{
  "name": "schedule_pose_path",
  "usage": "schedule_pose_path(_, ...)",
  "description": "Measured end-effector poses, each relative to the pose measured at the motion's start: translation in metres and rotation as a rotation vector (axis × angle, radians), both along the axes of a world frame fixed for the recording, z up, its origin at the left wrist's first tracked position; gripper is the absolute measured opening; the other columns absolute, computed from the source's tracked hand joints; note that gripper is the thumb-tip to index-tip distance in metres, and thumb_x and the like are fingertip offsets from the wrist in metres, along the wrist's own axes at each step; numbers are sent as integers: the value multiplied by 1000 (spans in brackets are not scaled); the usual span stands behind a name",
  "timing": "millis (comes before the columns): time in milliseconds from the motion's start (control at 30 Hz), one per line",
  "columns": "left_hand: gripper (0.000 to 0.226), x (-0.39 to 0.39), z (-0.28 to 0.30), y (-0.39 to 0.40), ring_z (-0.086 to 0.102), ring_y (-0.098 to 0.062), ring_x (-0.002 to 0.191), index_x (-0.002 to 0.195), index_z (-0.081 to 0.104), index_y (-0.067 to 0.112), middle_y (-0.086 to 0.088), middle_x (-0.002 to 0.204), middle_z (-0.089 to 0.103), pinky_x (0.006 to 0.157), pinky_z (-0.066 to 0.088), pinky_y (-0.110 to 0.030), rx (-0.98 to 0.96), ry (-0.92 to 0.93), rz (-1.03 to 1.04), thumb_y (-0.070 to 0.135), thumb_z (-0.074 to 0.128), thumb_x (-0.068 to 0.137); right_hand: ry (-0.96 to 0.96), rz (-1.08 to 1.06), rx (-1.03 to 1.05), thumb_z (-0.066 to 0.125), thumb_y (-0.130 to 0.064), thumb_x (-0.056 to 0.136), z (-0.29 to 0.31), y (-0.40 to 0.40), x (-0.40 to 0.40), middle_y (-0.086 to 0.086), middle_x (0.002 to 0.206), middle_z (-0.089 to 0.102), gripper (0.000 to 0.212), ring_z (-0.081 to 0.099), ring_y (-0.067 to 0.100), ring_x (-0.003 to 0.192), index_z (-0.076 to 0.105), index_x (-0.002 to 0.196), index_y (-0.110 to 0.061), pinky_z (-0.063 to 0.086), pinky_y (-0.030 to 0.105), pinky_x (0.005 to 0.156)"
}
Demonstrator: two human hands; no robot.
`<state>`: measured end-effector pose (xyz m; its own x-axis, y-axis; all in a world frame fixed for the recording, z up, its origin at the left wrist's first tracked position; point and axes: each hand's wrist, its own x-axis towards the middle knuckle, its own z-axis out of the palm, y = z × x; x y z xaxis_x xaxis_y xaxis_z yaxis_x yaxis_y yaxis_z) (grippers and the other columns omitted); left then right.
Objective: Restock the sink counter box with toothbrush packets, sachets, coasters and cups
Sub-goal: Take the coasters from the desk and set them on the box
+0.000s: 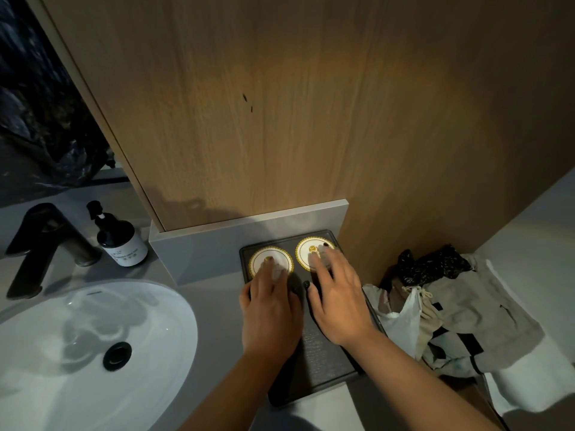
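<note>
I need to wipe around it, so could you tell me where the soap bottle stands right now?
In the head view the soap bottle stands at the left, on the counter behind the sink, just right of the black tap.

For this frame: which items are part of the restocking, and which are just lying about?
Job: two round white gold-edged coasters, dark rectangular tray, left hand, right hand.

Bystanders: black tap, dark pump bottle, white sink, crumpled grey cloths.
</note>
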<state>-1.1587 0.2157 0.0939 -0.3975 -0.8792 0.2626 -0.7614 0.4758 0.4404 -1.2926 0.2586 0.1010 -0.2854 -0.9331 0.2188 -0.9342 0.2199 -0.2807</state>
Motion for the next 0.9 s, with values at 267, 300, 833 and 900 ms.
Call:
schedule_pose_path(267, 47, 0, -3, 0, 56, -33, 120, 119, 65, 15, -14, 132, 57, 98, 44, -44, -24, -69, 32, 32, 35, 88, 31, 6, 50, 29, -33, 94, -1, 0, -1, 8, 130, 54, 48, 47, 26, 127, 56, 128, -12, 36, 51, 107)
schedule_pose_path(300, 47, -1, -3, -1, 56, -33, 119, 120, 65, 15, -14, 132, 58, 98, 44, -44, -29, -78, 34, 32, 35, 87, 38, 9, 44, 29, -32, 94, -1, 0, 0, 7, 129, 55, 47, 48, 25, 125, 56, 127, -12, 36, 51, 107)
schedule_pose_path(833, 46, -1, -1, 0, 57, -29, 121, 120, 65, 15, -10, 128, 62, 99, 44, -43, -65, -79, 26, 32, 35, 88, 47, 7, 25, 30, -31, 95, -4, 2, -2, 7, 129, 55, 47, 49, 24, 125, 56, 128, -13, 37, 50, 108)
schedule_pose_path(900, 46, -1, -1, 0, 56, -29, 122, 120, 64, 16, -9, 128, 61, 100, 42, -43, -43, -52, 27, 32, 35, 89, 46, 8, 21, 30, -31, 94, -3, 2, -1, 7, 128, 56, 46, 50, 24, 124, 57, 127, -13, 38, 50, 107)
